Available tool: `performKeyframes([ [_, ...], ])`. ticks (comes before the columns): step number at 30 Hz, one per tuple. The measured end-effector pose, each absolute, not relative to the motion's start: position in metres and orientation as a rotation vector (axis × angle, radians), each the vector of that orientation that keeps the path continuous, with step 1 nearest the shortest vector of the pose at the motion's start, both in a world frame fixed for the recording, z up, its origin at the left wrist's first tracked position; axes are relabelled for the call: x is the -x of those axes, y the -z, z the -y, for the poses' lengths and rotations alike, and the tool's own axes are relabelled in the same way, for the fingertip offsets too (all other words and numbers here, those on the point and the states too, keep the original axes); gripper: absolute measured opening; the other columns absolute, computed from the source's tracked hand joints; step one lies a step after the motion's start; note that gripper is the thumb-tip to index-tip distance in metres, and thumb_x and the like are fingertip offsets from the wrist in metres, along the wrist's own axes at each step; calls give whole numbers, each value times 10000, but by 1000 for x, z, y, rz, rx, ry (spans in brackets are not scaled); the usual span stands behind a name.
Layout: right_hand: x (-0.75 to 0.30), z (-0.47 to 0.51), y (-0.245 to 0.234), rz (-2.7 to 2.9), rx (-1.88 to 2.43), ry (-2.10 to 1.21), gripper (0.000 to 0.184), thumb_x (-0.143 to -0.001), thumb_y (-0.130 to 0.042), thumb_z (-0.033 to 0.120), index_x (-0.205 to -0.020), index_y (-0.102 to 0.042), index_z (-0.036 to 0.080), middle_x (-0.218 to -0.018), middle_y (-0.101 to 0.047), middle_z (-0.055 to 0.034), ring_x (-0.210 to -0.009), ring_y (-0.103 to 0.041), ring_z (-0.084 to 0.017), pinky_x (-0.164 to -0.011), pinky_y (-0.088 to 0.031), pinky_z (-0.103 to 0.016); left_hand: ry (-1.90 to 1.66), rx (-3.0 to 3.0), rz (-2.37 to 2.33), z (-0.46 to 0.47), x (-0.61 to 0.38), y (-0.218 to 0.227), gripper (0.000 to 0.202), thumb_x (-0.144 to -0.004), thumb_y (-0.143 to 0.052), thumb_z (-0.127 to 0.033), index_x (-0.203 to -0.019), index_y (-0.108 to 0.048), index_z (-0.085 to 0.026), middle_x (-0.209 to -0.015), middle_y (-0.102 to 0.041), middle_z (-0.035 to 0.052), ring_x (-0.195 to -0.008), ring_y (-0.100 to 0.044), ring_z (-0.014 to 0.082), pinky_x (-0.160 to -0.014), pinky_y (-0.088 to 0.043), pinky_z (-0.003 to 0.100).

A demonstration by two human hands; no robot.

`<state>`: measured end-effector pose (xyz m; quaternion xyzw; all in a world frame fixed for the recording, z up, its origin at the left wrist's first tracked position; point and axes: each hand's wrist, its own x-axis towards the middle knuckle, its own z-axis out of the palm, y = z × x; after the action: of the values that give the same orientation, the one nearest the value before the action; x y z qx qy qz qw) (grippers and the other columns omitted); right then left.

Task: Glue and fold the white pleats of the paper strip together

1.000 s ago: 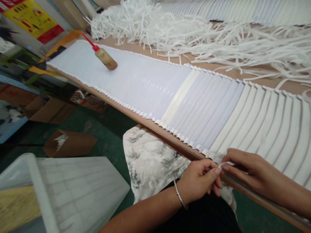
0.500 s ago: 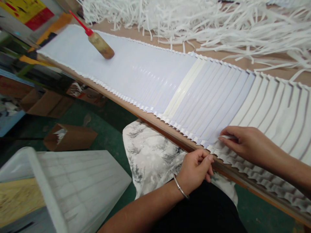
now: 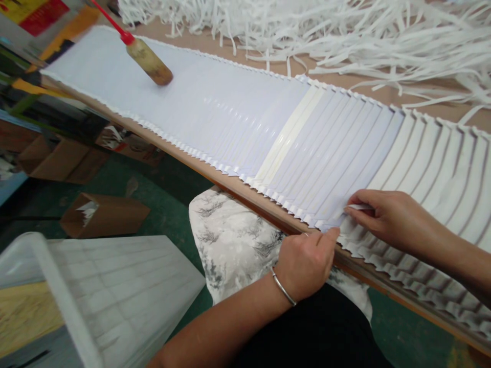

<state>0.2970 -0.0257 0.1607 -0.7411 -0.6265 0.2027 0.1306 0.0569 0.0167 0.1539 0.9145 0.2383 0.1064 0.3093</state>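
Overlapping white sheets (image 3: 330, 158) lie fanned along the board, their near ends carrying folded white tabs. My right hand (image 3: 387, 212) pinches a narrow white strip (image 3: 359, 207) just above the sheets, close to their near edge. My left hand (image 3: 307, 263), with a bracelet at the wrist, is closed at the board's front edge. Its fingers are curled, and one fingertip touches the tabbed ends of the sheets. Whatever lies under those fingers is hidden. Two cream-yellow strips (image 3: 289, 135) run across the sheets to the left of my hands.
A squeeze bottle (image 3: 149, 61) with a red nozzle lies on the pale sheets at the left. Behind them is a heap of loose white strips (image 3: 345, 36). Below left stand a translucent plastic bin (image 3: 126, 281) and a cardboard box (image 3: 115, 214). Patterned white cloth (image 3: 230, 235) hangs below the board.
My left hand has risen slightly onto the tabbed edge, a finger now reaching forward to it. The strip in my right hand shows more clearly. The view has shifted a little.
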Motion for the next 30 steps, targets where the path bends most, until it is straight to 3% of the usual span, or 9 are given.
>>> performKeyframes([
  [4,-294,24,-165,1821,2207,-624,282,-932,-545,458,-860,-711,242,-745,-747,-25,-632,-642,-188,-604,-418,-310,-186,-2696,-661,-20,-64,-156,439,-1066,-463,-199,-1495,-547,-162,-865,-730,37,-715,-713,224,-581,-538,328],
  [8,-291,24,-167,1811,2255,-662,287,-931,-535,470,-870,-708,249,-755,-743,-25,-653,-651,-198,-623,-422,-318,-89,-2783,-693,-22,-69,-156,451,-1050,-507,-199,-1500,-533,-180,-859,-716,0,-694,-719,224,-536,-536,350],
  [18,-319,9,-187,1843,2192,-682,206,-869,-576,425,-863,-695,257,-751,-741,-25,-668,-684,-205,-628,-453,-319,-36,-2788,-678,-21,-71,-155,472,-1032,-528,-188,-1502,-503,-146,-823,-717,-1,-699,-741,227,-533,-551,344],
  [23,-381,-21,-210,1839,2240,-697,303,-827,-584,524,-817,-716,250,-753,-748,-44,-685,-693,-215,-674,-483,-348,-85,-2785,-690,-21,-71,-152,489,-984,-580,-158,-1470,-528,-139,-807,-714,-1,-662,-728,222,-526,-540,331],
  [30,-441,-54,-209,1851,2370,-735,332,-838,-600,512,-907,-758,229,-814,-764,-56,-721,-657,-209,-695,-458,-347,-225,-2780,-683,-21,-70,-148,497,-933,-591,-105,-1428,-543,-114,-791,-706,-6,-613,-706,229,-484,-529,362],
])
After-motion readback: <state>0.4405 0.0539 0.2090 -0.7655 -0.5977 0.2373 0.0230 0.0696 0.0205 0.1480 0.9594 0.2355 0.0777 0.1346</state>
